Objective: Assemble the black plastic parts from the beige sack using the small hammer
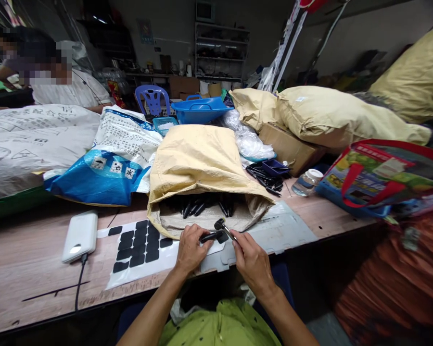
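Note:
My left hand [191, 247] is closed around a short black rod-like piece [210, 236] just in front of the sack's mouth. Pinched in my right hand [251, 259] is a ratchet wrench [226, 229] with a shiny metal shaft and a round black head, tilted up to the left. A small black patch [222, 237] shows at the end of the black piece, between the two hands. Behind them a beige woven sack [202, 154] lies with its mouth toward me, and several black pieces [195, 207] show inside. A sheet of black rounded stickers [139, 245] lies left of my left hand.
A white power bank [80, 236] with a cable sits on the left of the table. Blue-and-white bag [111, 154] stands behind it. On the right are loose black pieces [263, 178], a jar [307, 182] and a colourful bag [378, 178]. Another person [39, 62] bends at far left.

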{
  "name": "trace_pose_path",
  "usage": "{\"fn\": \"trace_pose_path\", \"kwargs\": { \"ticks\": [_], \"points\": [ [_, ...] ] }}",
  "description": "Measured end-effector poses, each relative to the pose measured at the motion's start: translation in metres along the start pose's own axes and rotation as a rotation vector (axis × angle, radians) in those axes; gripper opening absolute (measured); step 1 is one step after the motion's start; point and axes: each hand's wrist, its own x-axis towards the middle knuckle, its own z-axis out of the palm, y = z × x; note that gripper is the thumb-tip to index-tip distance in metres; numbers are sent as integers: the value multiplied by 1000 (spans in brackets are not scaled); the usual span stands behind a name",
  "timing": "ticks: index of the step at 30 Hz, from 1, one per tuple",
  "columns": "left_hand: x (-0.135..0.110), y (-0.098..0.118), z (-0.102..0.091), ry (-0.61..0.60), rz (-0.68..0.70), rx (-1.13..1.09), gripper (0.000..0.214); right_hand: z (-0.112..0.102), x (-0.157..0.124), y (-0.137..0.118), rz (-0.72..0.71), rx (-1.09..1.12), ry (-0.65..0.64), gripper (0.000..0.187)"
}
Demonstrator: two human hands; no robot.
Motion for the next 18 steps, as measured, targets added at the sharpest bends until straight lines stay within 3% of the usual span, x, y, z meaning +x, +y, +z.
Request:
{"fn": "trace_pose_path", "kwargs": {
  "ticks": [6,11,18],
  "points": [
    [-2,1,-5,14,-28,-70,19,8,7,23,-16,-244,15,34],
    [-2,1,-5,18,-36,-81,21,18,3,25,19,-274,82,35],
    [-1,-3,-2,7,-36,-78,21,19,6,23,31,-289,21,36]
  ]
}}
